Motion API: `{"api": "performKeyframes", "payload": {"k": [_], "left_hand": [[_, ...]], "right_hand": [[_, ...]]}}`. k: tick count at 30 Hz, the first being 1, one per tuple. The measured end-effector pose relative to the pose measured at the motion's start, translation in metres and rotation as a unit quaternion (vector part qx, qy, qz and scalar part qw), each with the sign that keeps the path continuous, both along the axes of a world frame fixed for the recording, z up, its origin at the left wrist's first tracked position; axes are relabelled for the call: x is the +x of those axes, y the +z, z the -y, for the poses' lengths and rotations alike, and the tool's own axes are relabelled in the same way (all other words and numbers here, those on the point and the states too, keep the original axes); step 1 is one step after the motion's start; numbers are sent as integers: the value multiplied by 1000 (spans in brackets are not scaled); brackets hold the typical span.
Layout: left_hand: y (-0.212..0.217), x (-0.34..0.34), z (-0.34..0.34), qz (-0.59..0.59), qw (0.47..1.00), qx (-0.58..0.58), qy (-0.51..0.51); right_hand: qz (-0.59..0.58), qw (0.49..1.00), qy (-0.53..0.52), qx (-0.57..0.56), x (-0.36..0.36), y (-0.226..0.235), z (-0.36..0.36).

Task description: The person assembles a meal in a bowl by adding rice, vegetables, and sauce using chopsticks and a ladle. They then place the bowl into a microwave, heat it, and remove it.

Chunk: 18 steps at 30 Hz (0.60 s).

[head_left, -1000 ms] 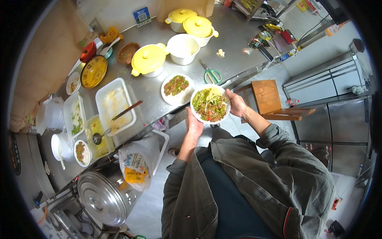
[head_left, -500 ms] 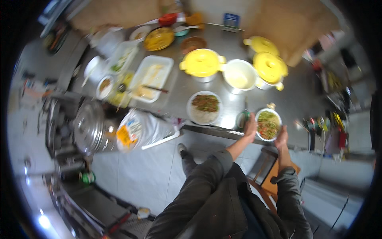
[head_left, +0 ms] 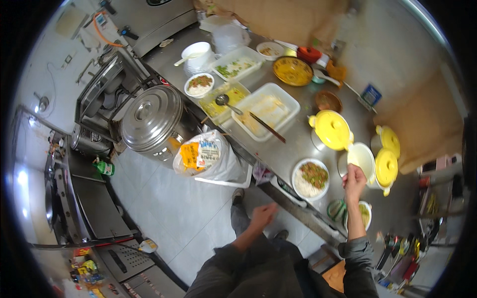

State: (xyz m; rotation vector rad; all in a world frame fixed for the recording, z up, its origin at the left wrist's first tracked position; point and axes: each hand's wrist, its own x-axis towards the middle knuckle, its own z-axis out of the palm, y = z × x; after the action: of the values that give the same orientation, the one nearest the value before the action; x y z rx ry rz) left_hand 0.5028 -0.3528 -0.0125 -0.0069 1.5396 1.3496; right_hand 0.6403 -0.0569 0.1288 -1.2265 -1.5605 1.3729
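My right hand (head_left: 354,181) is at the near rim of an uncovered white pot (head_left: 365,155). Its fingers are curled together, and what they hold, if anything, is hidden. Under my right forearm sits a white bowl of greens (head_left: 366,214), partly covered. Away from the counter, over the floor, my left hand (head_left: 263,217) is smeared by motion, so its fingers are unclear. Between the hands, on the counter, stands a white bowl of rice with a chopped green and brown topping (head_left: 310,180). A dark green round item (head_left: 337,210) lies beside the greens bowl.
Yellow-lidded pots (head_left: 332,130) surround the uncovered one. Farther left are a plastic tub (head_left: 268,110) with chopsticks across its edge, a shallow container with a ladle (head_left: 223,100) and a smaller rice bowl (head_left: 199,85). A big steel pot (head_left: 151,116) and white sack (head_left: 206,151) stand left.
Both hands have left the bowl of greens. My right hand has moved up to the uncovered pot; my left has drawn back over the floor. The view has swung left.
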Motion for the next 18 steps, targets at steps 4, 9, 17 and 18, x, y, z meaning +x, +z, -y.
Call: {"api": "performKeyframes", "payload": {"k": [4,9,17,18], "left_hand": [[28,-120,39,3,996,15,83],[179,-298,-18,-232,953,184,61],[326,-475,-82,-557,795,241,-6],[326,-483,-79,-535,804,258,-11]], "right_hand": [[34,958,150,242,-223,12,-34],[126,853,226,454,-500,-5,-125],[236,740,242,581,-804,-63,-176],[239,725,206,612,-822,-62,-184]]}}
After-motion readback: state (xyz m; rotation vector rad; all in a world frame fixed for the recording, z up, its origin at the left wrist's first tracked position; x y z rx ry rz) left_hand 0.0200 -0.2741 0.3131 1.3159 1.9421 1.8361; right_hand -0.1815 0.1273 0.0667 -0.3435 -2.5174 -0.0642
